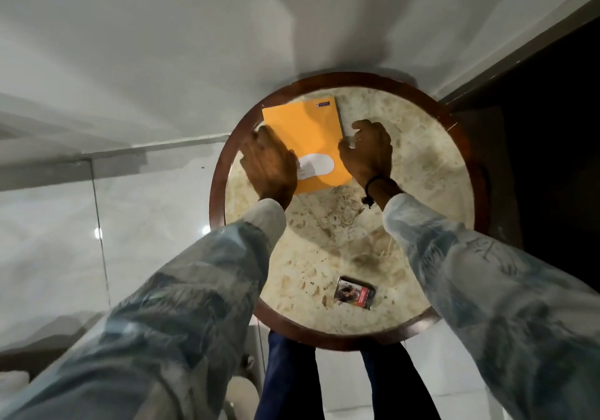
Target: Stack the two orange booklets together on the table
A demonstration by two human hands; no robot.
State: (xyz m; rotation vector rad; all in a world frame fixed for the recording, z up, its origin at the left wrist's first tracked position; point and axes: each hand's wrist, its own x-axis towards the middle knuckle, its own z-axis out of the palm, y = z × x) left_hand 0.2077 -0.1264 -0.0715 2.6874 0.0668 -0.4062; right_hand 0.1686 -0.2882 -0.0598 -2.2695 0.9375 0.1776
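Two bare hands over a round surface (422, 192) of mottled cream stone inside a dark wooden rim. Between them, one orange booklet (306, 134) in plain sight, flat on the stone at the far side, its long edges tilted a little off square. White oval label (316, 166) on the cover near the wrists; small printed mark (323, 104) at the far corner beyond the right hand. Any second booklet beneath it: impossible to tell, since only a thin dark edge runs along the right side.

Left hand (269, 163) spread flat, palm down, fingers extended, lying across the booklet's left edge and lower left corner, covering part of the oval label. Nothing gripped; pressing or resting only.

Right hand (368, 150) curled, fingers bent, knuckles up, set against the booklet's right edge. Something small and pale (349, 137) visible between thumb and fingers at that edge; whether pinched or merely touched, unclear. Dark cord bracelet (376, 186) around the right wrist.

Pale, faded-print sleeves (487, 273) on both forearms. Well behind the right hand, toward the body, a small printed box (355, 293) flat on the stone, apart from everything else.
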